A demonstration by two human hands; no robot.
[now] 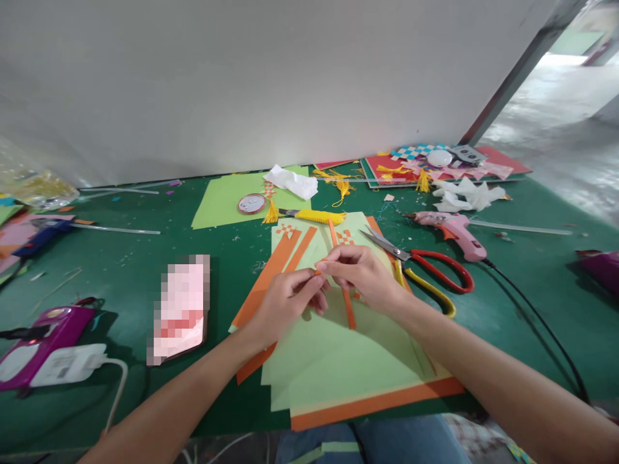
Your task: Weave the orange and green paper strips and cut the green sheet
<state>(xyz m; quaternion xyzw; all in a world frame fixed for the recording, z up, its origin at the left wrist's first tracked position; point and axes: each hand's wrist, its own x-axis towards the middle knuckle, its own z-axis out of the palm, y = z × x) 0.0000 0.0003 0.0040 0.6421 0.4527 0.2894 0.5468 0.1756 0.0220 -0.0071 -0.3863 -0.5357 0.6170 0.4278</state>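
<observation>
Orange paper piece (pixel 319 263): small, narrow, partly hidden between pinching hands (pixel 362 272).

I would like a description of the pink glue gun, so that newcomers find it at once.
On the green table, look to the right of the right hand. Just beyond the red-handled scissors lies the pink glue gun, with a black cord. Its pink body distinguishes it from the blue tool at far left.

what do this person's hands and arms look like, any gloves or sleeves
The left hand and right hand are bare, with no gloves. The left forearm and right forearm show no sleeves, watch or bracelet; anything higher up is out of frame.
</observation>
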